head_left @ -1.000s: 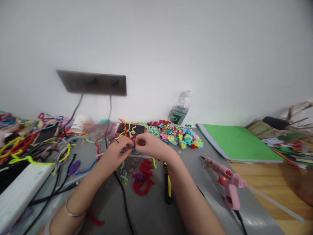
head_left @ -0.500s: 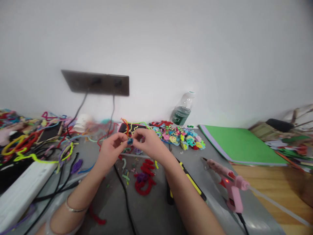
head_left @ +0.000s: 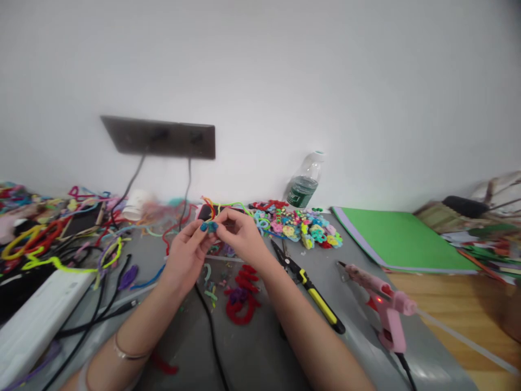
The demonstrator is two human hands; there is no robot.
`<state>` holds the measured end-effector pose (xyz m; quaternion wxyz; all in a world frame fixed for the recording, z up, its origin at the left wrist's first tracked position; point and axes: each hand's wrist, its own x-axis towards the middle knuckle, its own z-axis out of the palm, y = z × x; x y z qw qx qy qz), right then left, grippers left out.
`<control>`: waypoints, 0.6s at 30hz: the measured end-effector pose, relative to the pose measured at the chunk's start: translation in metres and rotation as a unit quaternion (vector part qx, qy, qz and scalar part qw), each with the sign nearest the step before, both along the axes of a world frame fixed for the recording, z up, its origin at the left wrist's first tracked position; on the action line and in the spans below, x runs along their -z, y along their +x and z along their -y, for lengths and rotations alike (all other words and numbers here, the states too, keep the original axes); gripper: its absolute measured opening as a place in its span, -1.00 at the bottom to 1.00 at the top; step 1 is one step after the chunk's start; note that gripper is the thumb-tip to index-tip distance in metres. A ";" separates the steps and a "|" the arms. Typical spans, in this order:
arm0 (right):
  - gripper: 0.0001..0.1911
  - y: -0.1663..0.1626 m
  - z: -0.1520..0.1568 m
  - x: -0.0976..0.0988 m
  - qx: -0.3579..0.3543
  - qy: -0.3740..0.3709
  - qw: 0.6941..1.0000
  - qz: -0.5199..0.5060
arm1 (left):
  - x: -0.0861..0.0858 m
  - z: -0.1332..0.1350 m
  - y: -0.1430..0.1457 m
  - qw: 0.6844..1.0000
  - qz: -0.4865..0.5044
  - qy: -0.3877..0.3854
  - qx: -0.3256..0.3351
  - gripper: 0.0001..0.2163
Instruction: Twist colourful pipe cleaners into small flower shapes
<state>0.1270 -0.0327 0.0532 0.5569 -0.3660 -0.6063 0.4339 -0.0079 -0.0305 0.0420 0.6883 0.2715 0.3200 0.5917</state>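
My left hand [head_left: 188, 254] and my right hand [head_left: 240, 234] meet above the middle of the table. Between their fingertips is a small blue piece [head_left: 211, 227], probably bent pipe cleaner; its exact form is too small to make out. Both hands pinch it, thumbs against fingers. On the table below lie a red coiled pipe cleaner [head_left: 241, 310] with a purple bit [head_left: 237, 295] and several pale green scraps [head_left: 210, 295]. Pliers with black and yellow handles [head_left: 321, 307] rest beside my right forearm, which covers part of them.
A pink glue gun [head_left: 386, 315] with a red light lies at the right, near a green sheet [head_left: 407, 239]. A water bottle [head_left: 303, 184] leans on the wall behind a heap of colourful pipe-cleaner flowers [head_left: 313, 231]. Black cables [head_left: 211, 331], a white box [head_left: 44, 320] and tangled pipe cleaners [head_left: 36, 239] occupy the left.
My hands have come closer together and tilted slightly upward with the blue piece. My right forearm has shifted left, uncovering more of the pliers.
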 end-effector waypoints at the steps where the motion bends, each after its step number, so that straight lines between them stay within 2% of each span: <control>1: -0.91 0.002 -0.001 0.000 -0.007 -0.008 1.000 -0.004 | 0.000 -0.001 -0.001 1.000 -0.002 0.001 0.001 -0.68; 5: -0.80 0.009 -0.004 0.000 -0.025 -0.037 0.999 -0.010 | 0.002 -0.004 -0.003 1.000 -0.017 0.024 -0.008 -0.71; 8: -0.79 0.014 -0.005 0.000 -0.022 -0.034 0.999 0.006 | 0.004 -0.005 -0.004 0.999 -0.027 0.031 -0.020 -0.71; 18: -0.85 0.020 -0.003 -0.008 -0.034 -0.041 0.999 -0.006 | 0.001 0.000 -0.003 0.995 -0.074 0.066 0.020 -0.73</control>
